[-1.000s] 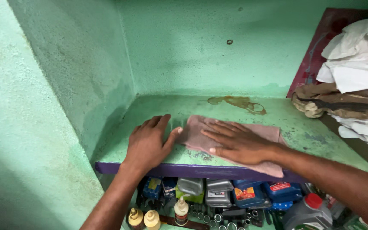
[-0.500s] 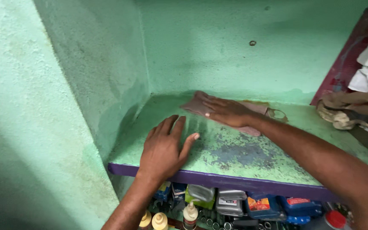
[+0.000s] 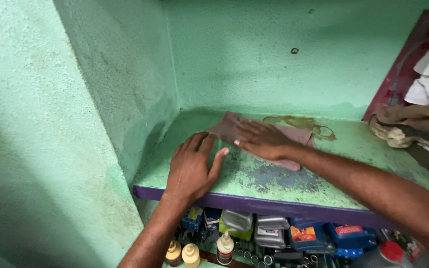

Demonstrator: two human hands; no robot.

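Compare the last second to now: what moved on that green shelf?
The right hand slid the brownish cloth from the shelf's front edge toward the back left corner. The worn, darker patch of the shelf now shows where the cloth lay. The left hand stayed flat near the front edge; the bottles below kept their places.

Looks like a garage workshop: oil cans [image 3: 269, 233], wrenches [image 3: 254, 255] and squeeze bottles [image 3: 190, 253] under a grimy green shelf [image 3: 274, 176].

Brownish-pink cloth [image 3: 284, 136] on green shelf [image 3: 353, 149] (purple front edge).
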